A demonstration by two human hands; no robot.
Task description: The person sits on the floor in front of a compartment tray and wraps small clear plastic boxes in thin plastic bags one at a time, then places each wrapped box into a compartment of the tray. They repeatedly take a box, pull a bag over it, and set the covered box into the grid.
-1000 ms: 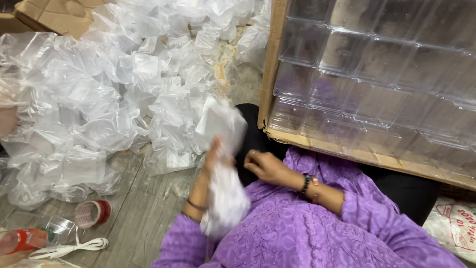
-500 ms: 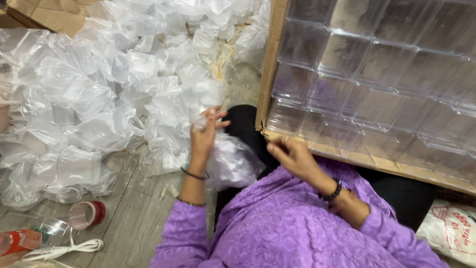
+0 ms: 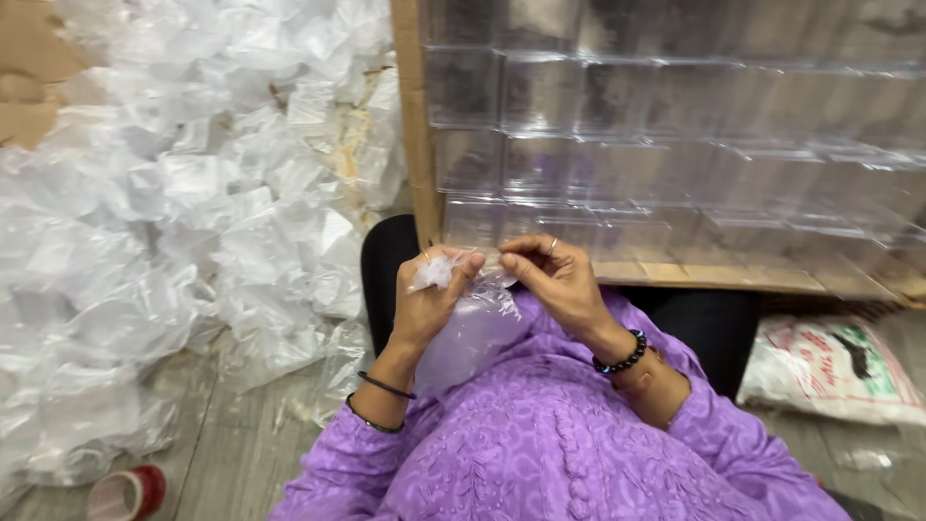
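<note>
Both hands meet in front of my chest, over my lap. My left hand (image 3: 429, 294) pinches the crumpled top of a thin clear plastic bag (image 3: 463, 328), which hangs down over my purple sleeve. My right hand (image 3: 555, 275) grips the same bag's upper edge from the right, fingertips nearly touching the left hand's. Dark bangles circle the left wrist; a black bead bracelet sits on the right wrist.
A large heap of clear plastic bags (image 3: 183, 212) covers the floor to the left. Stacked clear plastic boxes (image 3: 675, 125) fill a wooden-framed tray (image 3: 410, 106) straight ahead. A red tape roll (image 3: 125, 492) lies bottom left, a printed white sack (image 3: 834, 367) at right.
My left hand came back from the heap with a bag, and my right hand rose to meet it; both now grip the bag's top in front of me.
</note>
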